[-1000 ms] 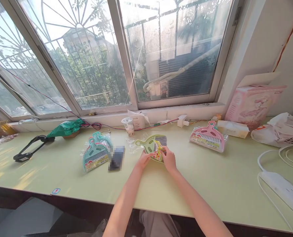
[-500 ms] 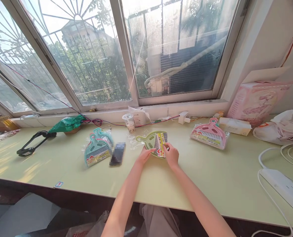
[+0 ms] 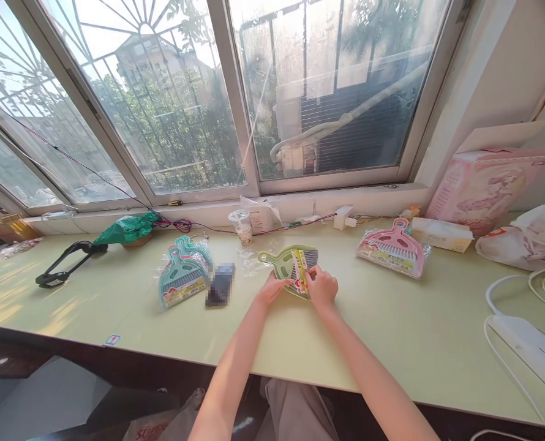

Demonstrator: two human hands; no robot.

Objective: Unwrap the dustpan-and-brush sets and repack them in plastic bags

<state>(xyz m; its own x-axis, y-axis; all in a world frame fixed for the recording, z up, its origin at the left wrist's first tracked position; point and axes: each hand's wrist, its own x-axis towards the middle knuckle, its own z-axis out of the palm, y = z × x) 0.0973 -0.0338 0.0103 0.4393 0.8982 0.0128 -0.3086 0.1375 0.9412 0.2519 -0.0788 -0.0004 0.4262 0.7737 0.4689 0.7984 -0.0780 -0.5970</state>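
A small green dustpan [image 3: 280, 267] with a dark-bristled brush [image 3: 311, 258] lying in it is between my hands, its handle pointing left. My left hand [image 3: 272, 290] grips the pan's near edge, the thumb reaching over the front. At the right side, my right hand [image 3: 324, 288] has its fingers pinched at the yellow and red label card [image 3: 299, 264], which lies across the brush. The right fingertips partly cover the card's edge. Clear plastic wrap [image 3: 253, 264] lies crumpled by the pan's handle.
Wrapped teal dustpan sets [image 3: 180, 275] and a blurred dark object [image 3: 220, 285] lie to the left. A wrapped pink dustpan set [image 3: 394, 245] is at right. Behind stand a drink cup [image 3: 242, 228] and a white adapter [image 3: 345, 217]. A power strip [image 3: 529, 349] lies far right.
The label card now leans a little more, its upper end to the left. Both hands keep their places on the dustpan and card. The whole view has shifted slightly.
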